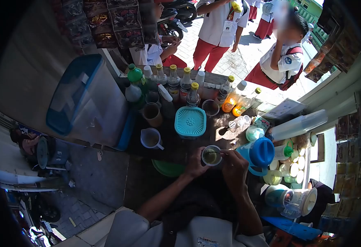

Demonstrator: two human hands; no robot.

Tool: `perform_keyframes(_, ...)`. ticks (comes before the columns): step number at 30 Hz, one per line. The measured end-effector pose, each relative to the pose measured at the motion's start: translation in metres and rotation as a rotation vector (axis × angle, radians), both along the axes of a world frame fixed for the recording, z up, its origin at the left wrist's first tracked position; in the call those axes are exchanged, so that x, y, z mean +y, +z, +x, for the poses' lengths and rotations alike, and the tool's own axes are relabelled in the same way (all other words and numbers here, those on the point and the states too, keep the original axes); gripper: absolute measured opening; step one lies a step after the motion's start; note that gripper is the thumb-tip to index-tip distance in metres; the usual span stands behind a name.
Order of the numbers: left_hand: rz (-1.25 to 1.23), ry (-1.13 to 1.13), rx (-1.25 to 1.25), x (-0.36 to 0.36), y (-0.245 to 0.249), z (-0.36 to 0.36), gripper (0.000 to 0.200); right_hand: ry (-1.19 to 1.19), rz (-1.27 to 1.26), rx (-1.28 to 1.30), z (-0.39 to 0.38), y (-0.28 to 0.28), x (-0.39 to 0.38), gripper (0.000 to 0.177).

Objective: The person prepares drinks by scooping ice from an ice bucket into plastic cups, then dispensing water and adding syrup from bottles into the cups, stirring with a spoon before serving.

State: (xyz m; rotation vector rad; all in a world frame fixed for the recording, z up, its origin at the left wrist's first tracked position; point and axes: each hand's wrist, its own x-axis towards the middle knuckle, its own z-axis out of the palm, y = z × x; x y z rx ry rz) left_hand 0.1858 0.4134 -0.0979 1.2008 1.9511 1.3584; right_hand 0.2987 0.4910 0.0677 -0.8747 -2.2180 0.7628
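Note:
My left hand (pixel 196 164) is wrapped round a clear plastic cup (pixel 211 160) that holds a greenish drink. Over the cup's rim, the fingers of my right hand (pixel 234 166) pinch a thin spoon (pixel 219 151), its lower end down in the drink. Just beyond the cup, a turquoise lidded container (pixel 190 122) sits on the counter. A clear measuring jug (pixel 151 138) stands to the left of my hands, and a blue-lidded pitcher (pixel 261 152) is close by my right hand.
Syrup bottles (pixel 173 82) with yellow caps line the counter's far edge. A large clear bin (pixel 90 103) with a blue lid fills the left side. Stacked plastic cups (pixel 299 125) and jars (pixel 289 169) crowd the right. Several people in white shirts (pixel 221 24) are outside.

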Motion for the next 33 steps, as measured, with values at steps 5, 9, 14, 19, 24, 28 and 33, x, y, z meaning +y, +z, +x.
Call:
perform_keyframes(5, 0.054, -0.030, -0.061, 0.003, -0.009, -0.003, 0.069, -0.061, -0.085, 0.009, 0.002, 0.005, 0.002, 0.006)
perform_keyframes(9, 0.066, -0.044, -0.077, 0.003, -0.008, -0.005, 0.068, -0.086, 0.004, -0.065, 0.000, 0.007, 0.003, 0.006)
perform_keyframes(14, 0.033, -0.056, -0.058, 0.003, -0.005, -0.006, 0.069, -0.110, -0.016, 0.005, 0.001, -0.005, 0.002, 0.005)
perform_keyframes(19, 0.044, -0.059, -0.188, 0.003, -0.016, -0.005, 0.079, -0.104, -0.038, 0.058, -0.001, -0.013, -0.002, 0.004)
perform_keyframes(24, 0.059, -0.026, -0.203, 0.001, -0.016, -0.005, 0.077, -0.131, -0.009, 0.056, -0.002, -0.019, 0.000, 0.006)
perform_keyframes(28, 0.017, -0.060, -0.154, -0.001, -0.010, -0.009, 0.072, -0.171, 0.082, -0.108, 0.000, -0.013, 0.001, 0.007)
perform_keyframes(33, -0.008, -0.093, -0.132, -0.004, -0.007, -0.010, 0.073, -0.199, 0.019, -0.055, -0.001, -0.018, 0.004, 0.009)
